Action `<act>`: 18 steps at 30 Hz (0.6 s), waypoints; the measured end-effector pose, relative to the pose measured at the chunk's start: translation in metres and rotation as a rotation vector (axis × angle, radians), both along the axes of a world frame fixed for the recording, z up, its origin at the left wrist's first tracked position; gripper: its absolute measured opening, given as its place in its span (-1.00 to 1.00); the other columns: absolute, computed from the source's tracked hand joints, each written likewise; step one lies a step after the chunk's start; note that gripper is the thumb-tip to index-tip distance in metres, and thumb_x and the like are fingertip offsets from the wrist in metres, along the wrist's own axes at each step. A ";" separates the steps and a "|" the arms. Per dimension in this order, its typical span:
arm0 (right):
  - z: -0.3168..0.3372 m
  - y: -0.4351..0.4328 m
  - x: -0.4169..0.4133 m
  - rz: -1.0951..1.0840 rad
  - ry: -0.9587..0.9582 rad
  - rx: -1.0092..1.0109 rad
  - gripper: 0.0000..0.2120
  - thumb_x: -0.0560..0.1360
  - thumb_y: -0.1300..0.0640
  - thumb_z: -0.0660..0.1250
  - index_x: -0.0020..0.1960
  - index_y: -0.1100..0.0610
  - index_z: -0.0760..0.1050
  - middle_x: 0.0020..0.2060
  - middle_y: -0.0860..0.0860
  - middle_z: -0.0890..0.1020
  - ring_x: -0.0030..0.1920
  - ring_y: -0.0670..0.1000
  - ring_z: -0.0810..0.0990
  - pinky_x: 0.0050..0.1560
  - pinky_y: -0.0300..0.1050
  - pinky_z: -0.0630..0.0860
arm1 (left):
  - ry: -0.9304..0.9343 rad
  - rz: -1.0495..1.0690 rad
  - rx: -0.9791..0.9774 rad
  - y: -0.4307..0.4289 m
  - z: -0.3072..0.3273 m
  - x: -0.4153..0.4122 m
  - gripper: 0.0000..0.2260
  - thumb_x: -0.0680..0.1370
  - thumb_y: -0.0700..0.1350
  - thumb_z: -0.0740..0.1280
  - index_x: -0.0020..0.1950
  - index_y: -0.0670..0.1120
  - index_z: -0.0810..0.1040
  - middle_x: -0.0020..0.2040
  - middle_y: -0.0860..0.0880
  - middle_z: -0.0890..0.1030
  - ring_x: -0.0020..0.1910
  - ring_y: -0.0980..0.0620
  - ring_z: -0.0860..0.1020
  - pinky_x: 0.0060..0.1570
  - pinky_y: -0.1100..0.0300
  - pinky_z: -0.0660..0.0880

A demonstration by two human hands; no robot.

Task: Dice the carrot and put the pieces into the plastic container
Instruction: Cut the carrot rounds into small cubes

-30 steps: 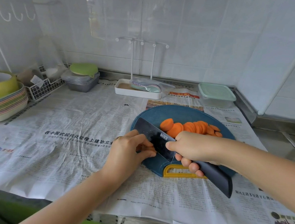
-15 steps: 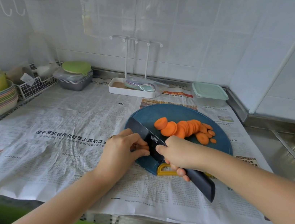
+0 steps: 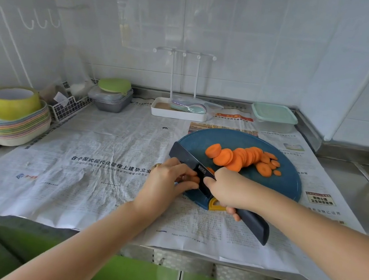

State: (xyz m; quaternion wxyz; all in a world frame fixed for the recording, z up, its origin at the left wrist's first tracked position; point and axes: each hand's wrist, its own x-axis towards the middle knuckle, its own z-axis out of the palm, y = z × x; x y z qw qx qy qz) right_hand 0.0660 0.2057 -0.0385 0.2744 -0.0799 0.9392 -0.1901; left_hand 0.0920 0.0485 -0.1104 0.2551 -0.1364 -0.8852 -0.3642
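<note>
A row of orange carrot slices lies across the round blue cutting board. My right hand grips the dark knife by its handle, blade edge down near the board's left edge. My left hand pinches the small remaining carrot end against the board, right beside the blade. The carrot end is mostly hidden by my fingers. The plastic container with a mint-green lid stands shut at the back right.
Newspaper covers the counter. A stack of pastel plates with a yellow-green bowl sits far left. Grey containers, a wire basket and a white rack tray line the back wall. A steel sink edge lies right.
The camera view shifted slightly. The knife stays beside my left fingers at the carrot end, and another slice has joined the row on the board.
</note>
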 end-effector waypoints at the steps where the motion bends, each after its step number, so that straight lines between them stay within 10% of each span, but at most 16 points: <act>1: 0.001 0.000 0.000 -0.013 -0.013 0.002 -0.55 0.65 -0.07 0.01 0.12 0.33 0.38 -0.41 0.16 0.44 -0.54 0.07 0.41 -0.56 -0.12 0.40 | -0.002 0.001 -0.006 0.000 0.002 0.002 -0.84 0.40 -0.15 0.50 -0.05 -0.13 0.68 -0.13 0.02 0.57 -0.21 0.06 0.61 -0.13 0.17 0.58; 7: -0.001 0.004 0.001 -0.028 -0.013 -0.076 -0.63 0.65 -0.07 0.04 -0.09 0.22 0.34 -0.45 0.11 0.41 -0.57 0.02 0.35 -0.57 -0.19 0.37 | 0.010 0.010 0.046 0.002 0.001 0.007 -0.87 0.43 -0.18 0.48 -0.03 -0.13 0.67 -0.12 0.00 0.59 -0.17 0.16 0.59 -0.08 0.24 0.57; 14: 0.001 0.007 0.002 -0.023 0.045 -0.031 -0.59 0.66 -0.06 0.00 0.22 0.28 0.32 -0.46 0.16 0.46 -0.64 0.03 0.43 -0.57 -0.19 0.38 | 0.027 -0.015 0.047 0.004 0.002 0.006 -0.88 0.44 -0.21 0.47 -0.04 -0.17 0.67 -0.12 0.17 0.54 -0.11 0.23 0.59 -0.06 0.28 0.56; 18: 0.000 0.014 0.002 -0.005 0.059 -0.077 -0.65 0.65 -0.05 0.04 -0.04 0.25 0.34 -0.47 0.14 0.44 -0.62 0.03 0.39 -0.60 -0.19 0.39 | 0.044 -0.014 0.036 0.003 0.000 0.005 -0.88 0.44 -0.20 0.47 -0.04 -0.16 0.66 -0.12 0.23 0.51 -0.12 0.22 0.60 -0.07 0.24 0.58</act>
